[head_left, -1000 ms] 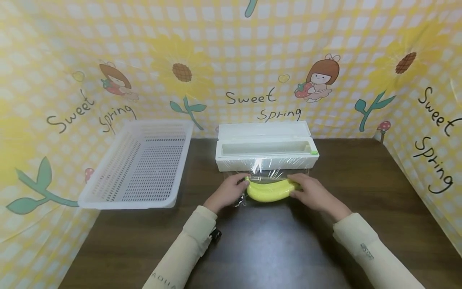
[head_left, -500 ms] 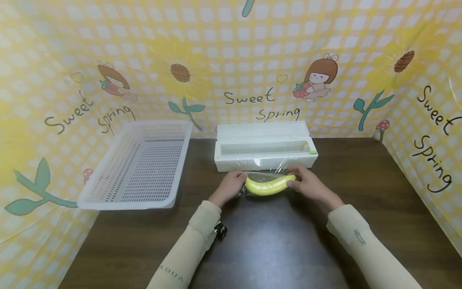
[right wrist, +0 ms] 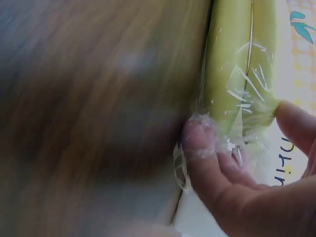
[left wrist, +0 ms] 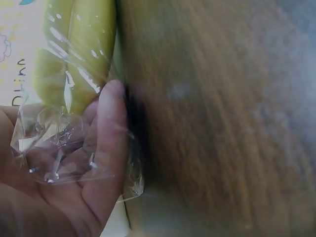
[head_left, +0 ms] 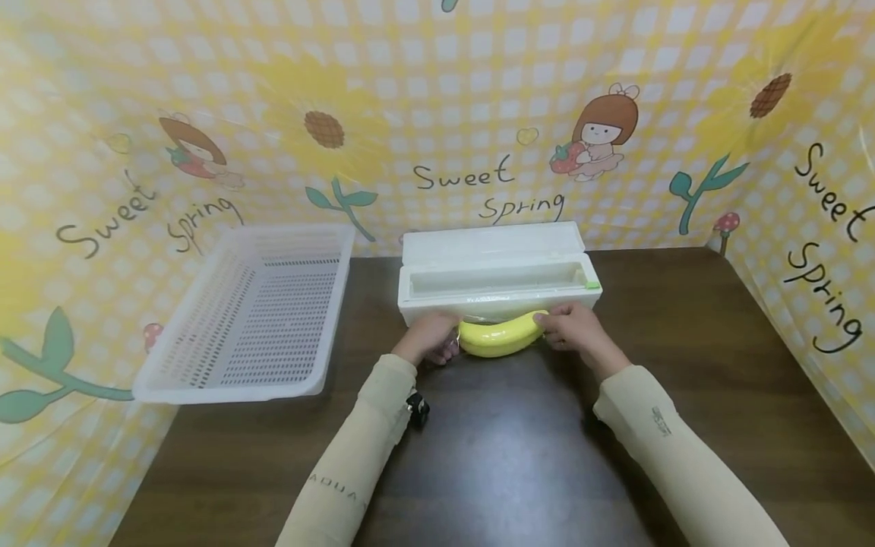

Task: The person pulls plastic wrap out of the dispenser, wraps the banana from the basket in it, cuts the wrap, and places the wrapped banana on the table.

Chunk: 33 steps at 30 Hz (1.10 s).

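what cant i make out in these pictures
Head view: the banana's tips, partly covered by the left hand and right hand; part of the box's front, behind them; whether film covers the banana's underside, turned away; print on the right sleeve, too small to read surely.
Left wrist view: the banana's far end, cut off by the top edge.
Right wrist view: the table's grain, blurred.

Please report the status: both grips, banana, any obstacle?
Left grip, right grip at opposite ends of banana. Clear film over it. Open white box close beyond; no obstacle seen.
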Each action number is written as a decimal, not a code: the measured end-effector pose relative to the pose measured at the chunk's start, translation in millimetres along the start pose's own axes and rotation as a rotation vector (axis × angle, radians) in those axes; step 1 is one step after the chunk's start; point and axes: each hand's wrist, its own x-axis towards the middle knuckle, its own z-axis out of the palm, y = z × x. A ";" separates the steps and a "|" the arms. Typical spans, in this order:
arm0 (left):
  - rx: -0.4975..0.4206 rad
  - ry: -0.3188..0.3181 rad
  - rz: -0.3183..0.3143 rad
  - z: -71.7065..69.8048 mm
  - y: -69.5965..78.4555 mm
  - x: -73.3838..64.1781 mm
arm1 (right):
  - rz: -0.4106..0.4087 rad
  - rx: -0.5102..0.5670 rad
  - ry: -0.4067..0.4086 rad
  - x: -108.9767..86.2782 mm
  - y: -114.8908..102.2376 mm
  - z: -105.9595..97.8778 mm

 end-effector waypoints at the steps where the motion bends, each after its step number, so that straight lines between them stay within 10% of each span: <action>1: 0.007 0.006 0.000 -0.2 0.4 0.8 | 0.007 0.001 0.013 0.5 -0.6 0.4; 12: 0.240 0.127 0.175 -11.2 -5.2 -5.8 | -0.062 -0.010 0.109 -5.7 3.7 1.9; 26: 0.688 0.352 0.189 -17.3 28.4 -33.7 | -0.281 -0.415 0.434 -17.7 12.4 -54.7; 33: 0.767 0.300 0.376 2.9 64.6 -33.8 | -0.372 -0.612 0.227 8.2 10.4 -71.8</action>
